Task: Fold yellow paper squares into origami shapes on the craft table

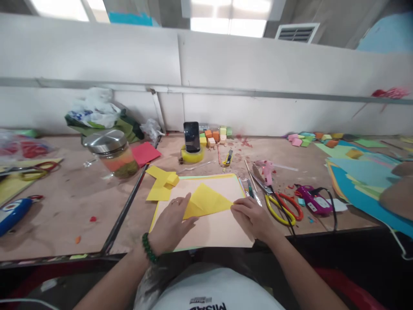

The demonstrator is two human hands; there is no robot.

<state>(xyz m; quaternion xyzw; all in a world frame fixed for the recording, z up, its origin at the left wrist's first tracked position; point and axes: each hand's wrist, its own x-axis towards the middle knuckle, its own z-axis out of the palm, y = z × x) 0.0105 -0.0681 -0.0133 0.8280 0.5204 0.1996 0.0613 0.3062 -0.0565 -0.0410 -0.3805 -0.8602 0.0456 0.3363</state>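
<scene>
A folded sheet of yellow paper [208,200] lies on a stack of pale paper [206,234] in front of me. My left hand [172,221], with a ring and a green bead bracelet, holds the yellow paper's left side, thumb along the lower edge. At its pointed right corner, my right hand [253,215] pinches the paper; the fingertips are partly hidden. Beyond my left hand, cut yellow paper [158,189] carries a small folded yellow cube [171,180].
Scissors [274,200], a pink glue gun [267,172] and a purple glue gun [312,200] lie to the right. A yellow cutter [228,158], a phone [192,137] on a tape roll [192,156] and paper cubes [213,137] stand behind. A glass jar [114,157] is left.
</scene>
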